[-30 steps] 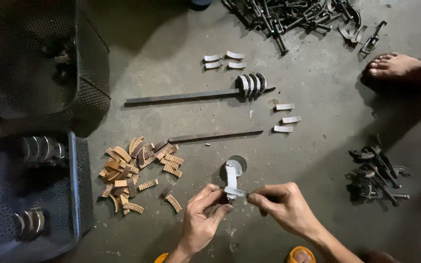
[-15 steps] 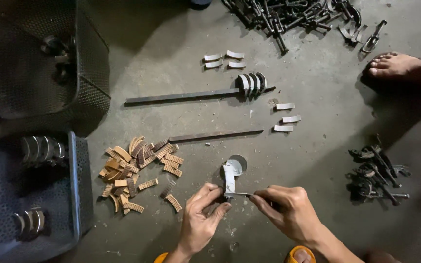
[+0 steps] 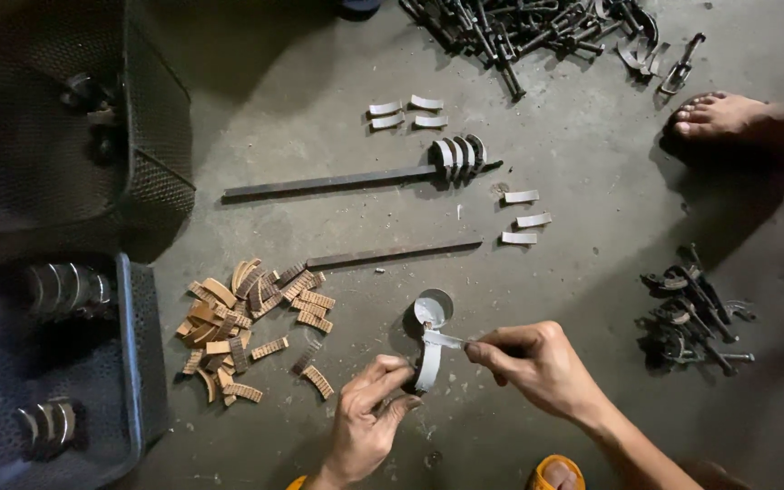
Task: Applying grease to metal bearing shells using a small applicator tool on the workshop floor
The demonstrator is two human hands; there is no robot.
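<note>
Curved metal strip [image 3: 428,363] | both hands pinch | crates [image 3: 133,363] hold rings [image 3: 65,286]

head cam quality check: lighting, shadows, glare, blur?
Head view: dim, uneven light; the crates at left sit in deep shadow, contents barely readable. Slight sheen on the curved metal strip between left hand and right hand. Hands and brown pads sharp; no obvious motion blur.

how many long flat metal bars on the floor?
2. The longer bar lies upper centre, with curved metal pieces stacked on its right end. The shorter bar lies below it, just above the hands. None look hidden.
</note>
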